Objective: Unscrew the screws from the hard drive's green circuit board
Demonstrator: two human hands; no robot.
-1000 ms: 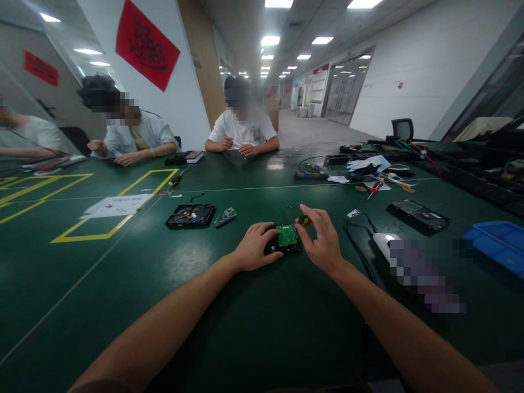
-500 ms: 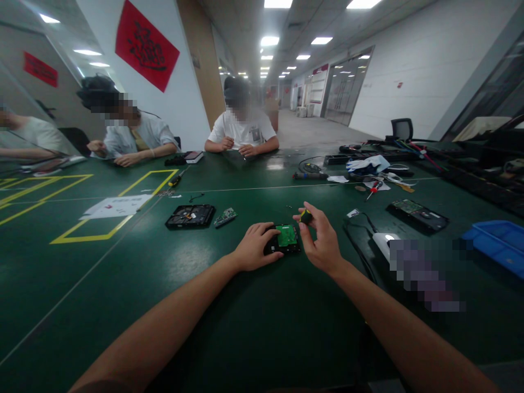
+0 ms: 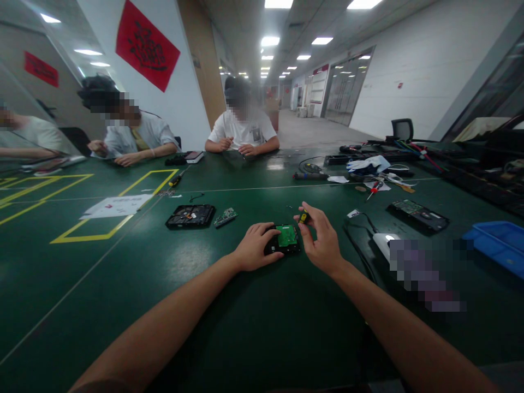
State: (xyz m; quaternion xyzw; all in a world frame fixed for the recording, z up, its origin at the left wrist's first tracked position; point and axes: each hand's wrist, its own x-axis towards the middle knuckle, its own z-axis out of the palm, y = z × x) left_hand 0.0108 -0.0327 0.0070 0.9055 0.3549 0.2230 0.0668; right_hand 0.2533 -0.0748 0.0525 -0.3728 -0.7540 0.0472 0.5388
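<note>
A hard drive (image 3: 287, 238) with a green circuit board facing up lies on the green table in front of me. My left hand (image 3: 258, 245) grips its left side, fingers over the top edge and thumb along the near edge. Above the drive's right end, my right hand (image 3: 321, 238) pinches the yellow-and-black handle of a screwdriver (image 3: 303, 216) between thumb and fingers. The screwdriver's shaft and tip cannot be made out. A few tiny screws (image 3: 289, 207) lie just beyond the drive.
Left of the drive are another hard drive (image 3: 190, 216) and a loose circuit board (image 3: 225, 217). To the right lie a third drive (image 3: 417, 215), a blue tray (image 3: 497, 245), a white device (image 3: 387, 245) with a cable, and scattered tools. Co-workers sit across the table.
The screwdriver handle has turned slightly in my right fingers, showing more yellow. My left hand and the hard drive stay in place.
</note>
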